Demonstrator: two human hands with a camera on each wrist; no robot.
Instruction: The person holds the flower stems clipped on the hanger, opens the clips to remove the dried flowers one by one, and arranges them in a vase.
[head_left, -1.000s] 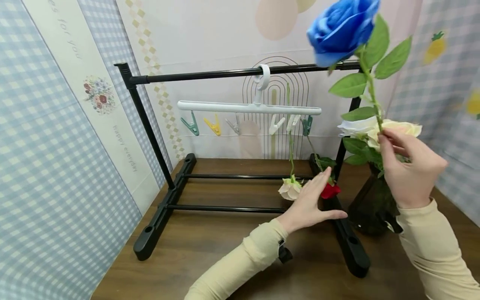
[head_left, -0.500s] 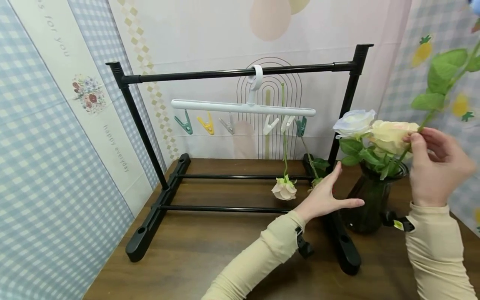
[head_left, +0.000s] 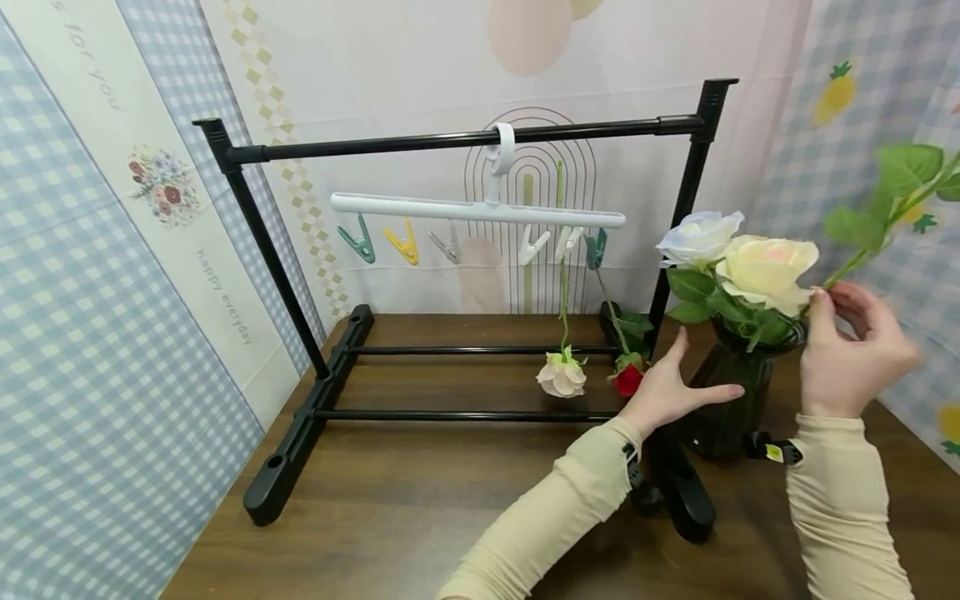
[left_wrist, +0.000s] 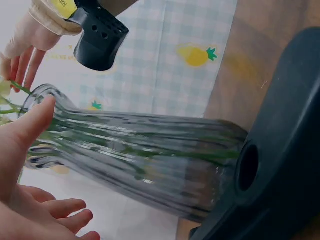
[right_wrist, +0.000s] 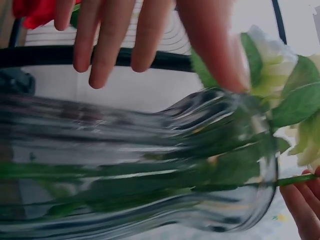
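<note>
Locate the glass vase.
In the head view, right side, the glass vase stands beside the black rack's right foot, between the left hand and the right hand.

Rack (head_left: 465, 415) and vase (head_left: 738, 427) on wooden table (head_left: 450, 492)

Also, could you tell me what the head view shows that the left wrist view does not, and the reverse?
Only the head view shows the white hanger, its clips, the hanging pale rose and the hanging red rose. Only the left wrist view clearly shows stems inside the vase. Both show the vase, the left hand, the right hand and a black rack foot.
</note>
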